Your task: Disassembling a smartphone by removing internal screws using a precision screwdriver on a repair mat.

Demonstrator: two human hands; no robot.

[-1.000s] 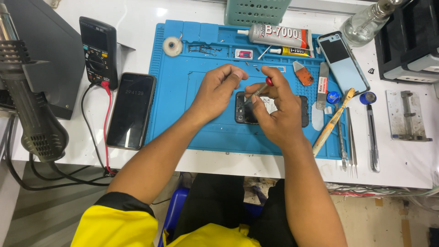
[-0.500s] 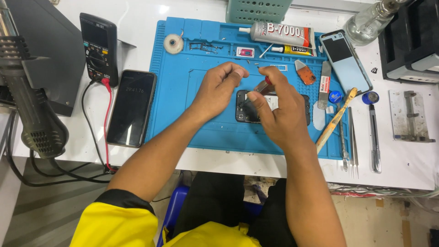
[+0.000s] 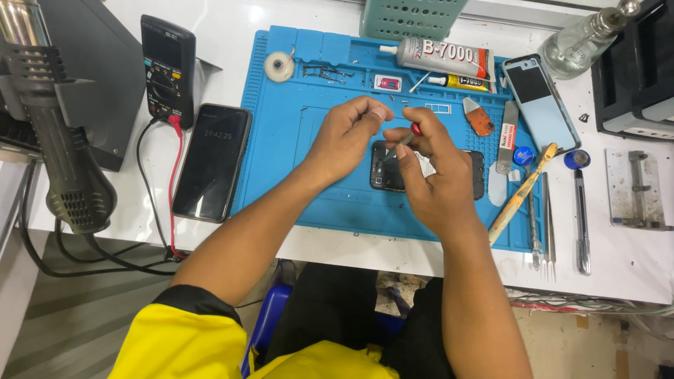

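An opened dark phone (image 3: 474,174) lies on the blue work mat (image 3: 295,161), mostly hidden under my hands. My right hand (image 3: 434,179) grips a small screwdriver (image 3: 408,137) with a red top, its tip pointing down toward the phone's left part. My left hand (image 3: 345,140) hovers just left of it, thumb and fingertips pinched together above the phone; whether something tiny sits between them I cannot tell.
A black phone (image 3: 211,160) with a lit screen and a multimeter (image 3: 167,69) lie left of the mat. A hot air gun (image 3: 60,151) stands far left. A glue tube (image 3: 441,56), phone frame (image 3: 540,102), tweezers (image 3: 547,217), brush (image 3: 521,191) and glass bottle (image 3: 583,38) sit at the right.
Both hands have shifted slightly over the phone. The screwdriver in my right hand tilted and its tip came down closer to the phone. My left fingers stay pinched.
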